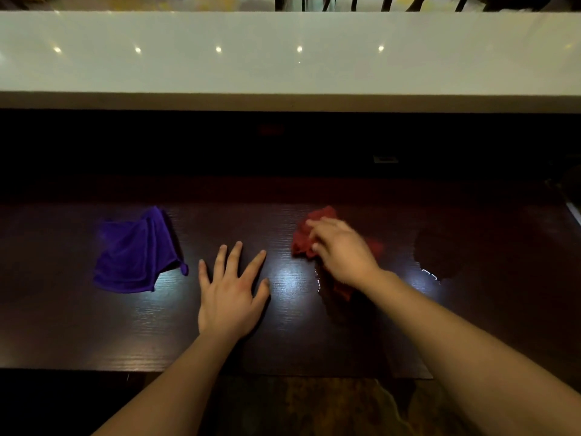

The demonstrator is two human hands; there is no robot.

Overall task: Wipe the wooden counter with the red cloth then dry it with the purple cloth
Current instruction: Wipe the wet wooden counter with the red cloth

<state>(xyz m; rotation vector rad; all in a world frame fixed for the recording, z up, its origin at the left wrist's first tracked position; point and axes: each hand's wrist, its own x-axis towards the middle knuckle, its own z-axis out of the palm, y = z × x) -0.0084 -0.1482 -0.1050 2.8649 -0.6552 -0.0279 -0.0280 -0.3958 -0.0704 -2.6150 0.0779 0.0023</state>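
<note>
Red cloth (303,239) lay bunched under your right hand (341,250), fingers curled down on it, pressing it to the dark wooden worktop (314,341). Your left hand (231,294) rested flat with fingers spread, holding nothing. A wet patch (440,256) sat just right of the cloth; a crumpled wad could skip it or smear streaks on the glossy grain. Soft and folded, the purple cloth (135,253) lay left, apart from both hands.

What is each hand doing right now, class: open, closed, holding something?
Left hand: open, flat on the wooden counter, holding nothing.
Right hand: closed on the red cloth, pressing it to the counter.
</note>
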